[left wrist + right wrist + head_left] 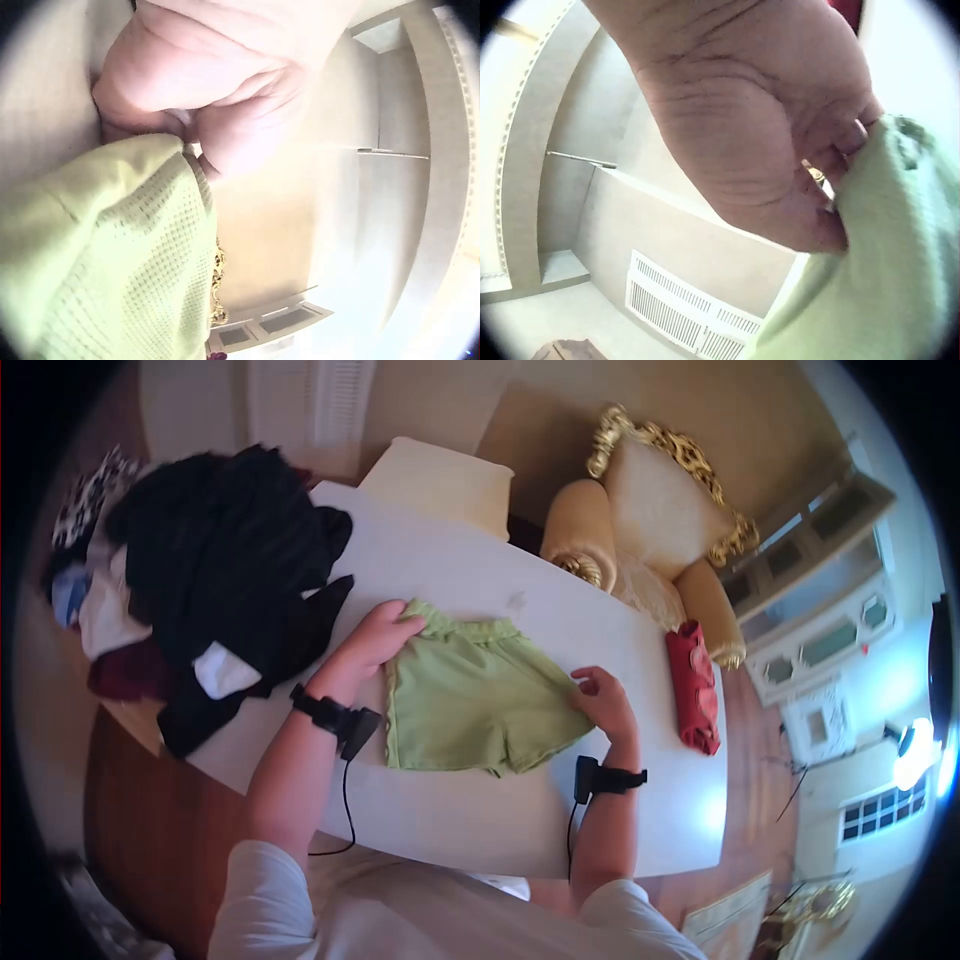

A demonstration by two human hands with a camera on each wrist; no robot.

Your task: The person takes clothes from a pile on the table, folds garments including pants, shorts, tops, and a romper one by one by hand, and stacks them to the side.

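A pair of light green shorts (pixel 470 695) lies spread on the white table, its gathered waistband toward the far side and the leg openings toward me. My left hand (pixel 380 635) pinches the waistband's left corner between thumb and fingers; in the left wrist view the green cloth (pixel 127 247) hangs from that grip. At the right side edge, near the leg hem, my right hand (pixel 606 705) holds the fabric with curled fingers. Seen from the right wrist, the thumb and fingers close on the green cloth (pixel 877 240).
A heap of dark clothes (pixel 220 550) with some white pieces covers the table's left end. One folded red garment (pixel 693 688) lies near the right edge of the table (pixel 650 820). Beyond the far edge stand a gilded armchair (pixel 650 510) and a cream seat (pixel 440 485).
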